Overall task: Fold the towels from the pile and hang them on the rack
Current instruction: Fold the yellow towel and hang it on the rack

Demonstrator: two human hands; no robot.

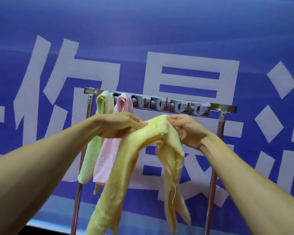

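Observation:
A yellow towel [126, 167] hangs folded over between both my hands, its two ends drooping down. My left hand [119, 126] grips its top fold from the left. My right hand [187, 128] pinches the top fold from the right. Both hold it just below the rack's grey hook strip [176, 106]. A green towel [93, 150] and a pink towel [109, 150] hang side by side from the left hooks, just behind my left hand.
The rack has a metal top bar [227, 108] on two upright poles [212, 192]. Several hooks to the right of the pink towel carry nothing. A blue banner with large white characters [190, 48] fills the background right behind the rack.

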